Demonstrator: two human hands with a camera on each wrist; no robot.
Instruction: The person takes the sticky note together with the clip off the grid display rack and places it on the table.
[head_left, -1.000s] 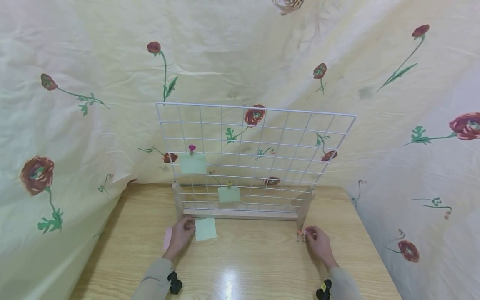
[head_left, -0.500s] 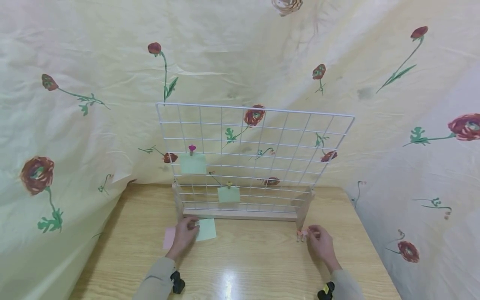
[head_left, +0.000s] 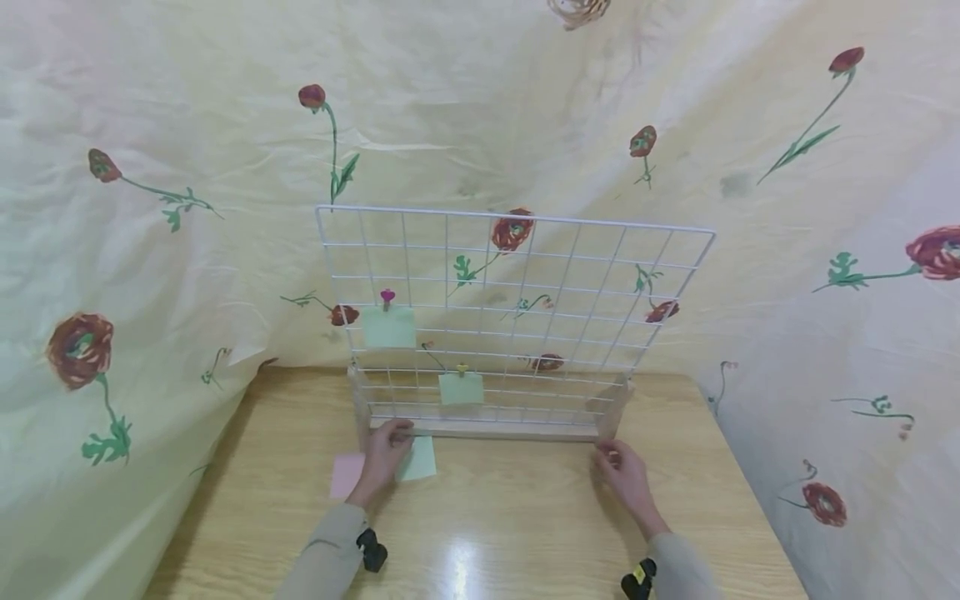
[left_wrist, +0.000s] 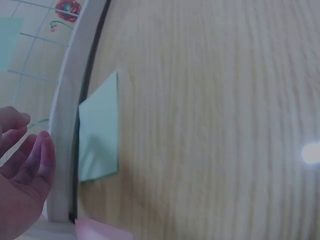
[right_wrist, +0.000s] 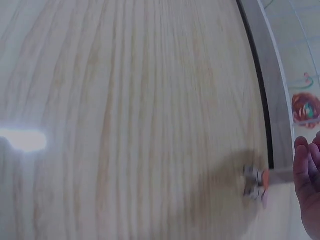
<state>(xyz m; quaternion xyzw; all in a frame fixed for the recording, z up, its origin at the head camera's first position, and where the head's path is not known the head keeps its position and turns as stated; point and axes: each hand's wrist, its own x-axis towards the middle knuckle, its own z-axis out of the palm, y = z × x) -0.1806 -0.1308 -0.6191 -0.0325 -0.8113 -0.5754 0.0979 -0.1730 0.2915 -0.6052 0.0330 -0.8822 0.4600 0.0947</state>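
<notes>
My left hand (head_left: 385, 454) hovers over the left part of a pale green paper square (head_left: 422, 458) on the table, near the wooden base of a white wire grid rack (head_left: 487, 429). Its fingers are loosely bent with nothing visible between them. A pink paper (head_left: 345, 475) lies left of that hand, partly covered. My right hand (head_left: 624, 477) is at the rack's right foot, fingers lightly bent; no held item shows. Below it in the right wrist view, two small clips (right_wrist: 256, 182), one orange and one pink, lie on the table; the hand hides them in the head view.
Two green papers hang on the grid: an upper one (head_left: 388, 327) under a magenta heart clip (head_left: 387, 297) and a lower one (head_left: 461, 388) under a yellow clip (head_left: 462, 369). A flowered cloth (head_left: 480, 100) surrounds the wooden table (head_left: 517, 517) behind and at the sides.
My left hand has moved right and forward, covering more of the green paper and uncovering the pink one. My right hand has shifted left and forward, over the clips.
</notes>
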